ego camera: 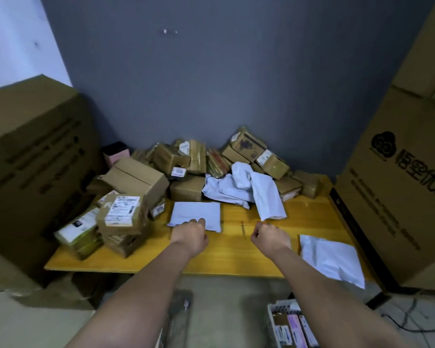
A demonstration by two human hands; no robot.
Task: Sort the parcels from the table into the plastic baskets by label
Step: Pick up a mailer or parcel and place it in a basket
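Note:
A flat white mailer bag (197,214) lies on the yellow table (239,254) in front of a heap of taped cardboard parcels (183,159). My left hand (190,233) reaches to the near edge of that bag, its fingers bent down onto it; whether it grips the bag I cannot tell. Just right of it, my right hand (270,236) hovers over bare tabletop with its fingers curled and nothing in them. Crumpled white bags (246,189) lie behind. Another white mailer (330,258) hangs over the table's near right corner. A white plastic basket (271,322) with parcels stands on the floor below.
Tall cardboard cartons flank the table, a dark one on the left (30,156) and a printed one on the right (402,187). A labelled box (122,213) tops a stack at the table's left end. A grey wall stands behind. A cable (412,320) lies on the floor.

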